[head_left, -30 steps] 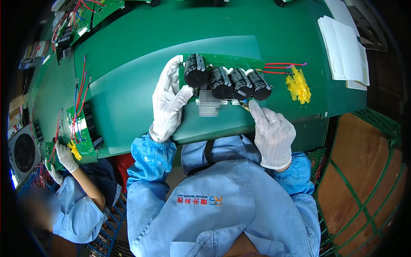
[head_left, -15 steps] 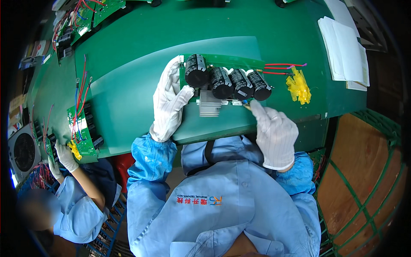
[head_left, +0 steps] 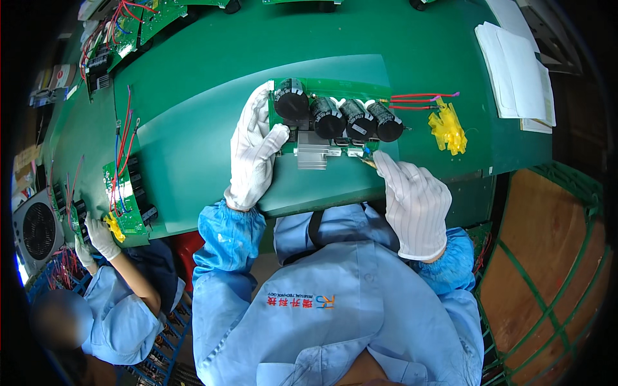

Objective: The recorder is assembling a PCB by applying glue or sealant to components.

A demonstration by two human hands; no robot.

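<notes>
Gripping the circuit board (head_left: 347,90) was the left hand (head_left: 253,154).
The right hand (head_left: 415,202) curled beside its near edge, its hold unclear.

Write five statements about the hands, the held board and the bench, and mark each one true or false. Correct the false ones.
1. The left hand holds the circuit board at its left end. True.
2. The right hand is ungloved. False: it wears a white glove with stripes.
3. The held board carries just two large black cylinders. False: it carries four.
4. The silver heatsink sits nearer the person's body than the black cylinders. True.
5. The stack of white papers lies at the bench's left end. False: it lies toward the right.
</notes>
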